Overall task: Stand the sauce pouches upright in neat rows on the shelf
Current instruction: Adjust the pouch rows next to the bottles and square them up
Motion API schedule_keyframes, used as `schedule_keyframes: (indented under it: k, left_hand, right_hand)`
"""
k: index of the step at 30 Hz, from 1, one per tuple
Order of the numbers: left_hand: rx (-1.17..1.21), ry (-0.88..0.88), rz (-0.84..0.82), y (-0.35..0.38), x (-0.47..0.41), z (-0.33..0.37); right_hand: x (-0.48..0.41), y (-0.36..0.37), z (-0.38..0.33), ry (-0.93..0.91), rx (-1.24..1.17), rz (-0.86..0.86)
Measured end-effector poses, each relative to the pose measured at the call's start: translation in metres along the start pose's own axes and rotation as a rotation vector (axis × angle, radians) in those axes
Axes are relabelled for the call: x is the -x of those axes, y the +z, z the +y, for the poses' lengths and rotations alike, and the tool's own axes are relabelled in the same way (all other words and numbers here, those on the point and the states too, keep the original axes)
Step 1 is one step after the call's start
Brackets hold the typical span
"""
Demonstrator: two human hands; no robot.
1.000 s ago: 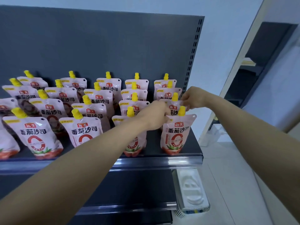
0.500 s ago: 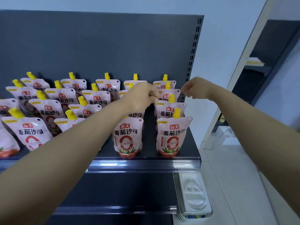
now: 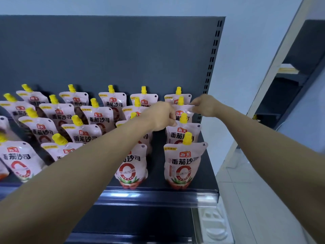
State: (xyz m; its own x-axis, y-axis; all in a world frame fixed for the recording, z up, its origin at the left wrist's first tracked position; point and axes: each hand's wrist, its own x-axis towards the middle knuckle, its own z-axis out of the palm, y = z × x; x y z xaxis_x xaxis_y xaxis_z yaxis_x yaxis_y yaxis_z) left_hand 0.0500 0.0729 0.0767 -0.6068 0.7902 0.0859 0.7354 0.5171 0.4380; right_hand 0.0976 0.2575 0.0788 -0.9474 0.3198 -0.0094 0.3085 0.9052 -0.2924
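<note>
Having moved back from the front pouch, the left hand (image 3: 162,116) and right hand (image 3: 204,105) now pinch the top corners of a pouch (image 3: 182,111) toward one o'clock on the shelf (image 3: 158,192), so straightening is working rearward.

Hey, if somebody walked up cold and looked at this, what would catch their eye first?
Probably the two bare arms reaching in, the left hand and right hand pinching the top corners of one sauce pouch in the rightmost column, second from the back. Next, the rows of pale pouches with bright yellow caps standing on the dark shelf. The left-side rows lean a little.
</note>
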Motion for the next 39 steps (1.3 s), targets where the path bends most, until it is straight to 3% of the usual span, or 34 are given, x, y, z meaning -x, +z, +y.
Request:
schedule_keyframes:
  k: [14,20,23,26,29,32,39]
  left_hand:
    - [-0.07,-0.039,0.008,0.01,-0.007,0.002]
    - [-0.025,0.013,0.014,-0.007,0.004,0.008]
    - [0.108,0.083,0.066,-0.025,0.016,0.016]
    - [0.173,0.113,-0.202,-0.035,0.036,0.026]
    - [0.054,0.115,-0.397,-0.028,0.05,0.028]
    - [-0.011,0.107,-0.343,-0.017,0.053,0.025]
    - [-0.016,0.138,-0.296,-0.01,0.056,0.022]
  right_hand:
    - [-0.003,0.001,0.006,0.014,-0.045,-0.031]
    - [0.016,-0.023,0.003,-0.005,-0.149,0.192]
    - [0.038,-0.039,0.0,-0.026,-0.268,-0.044]
    - [0.062,-0.046,-0.006,-0.03,-0.33,-0.378]
    - [0.08,-0.044,-0.015,-0.039,-0.297,-0.575]
    - [0.093,-0.033,-0.023,-0.047,-0.184,-0.585]
    - [0.111,-0.017,-0.032,0.03,-0.112,-0.392]
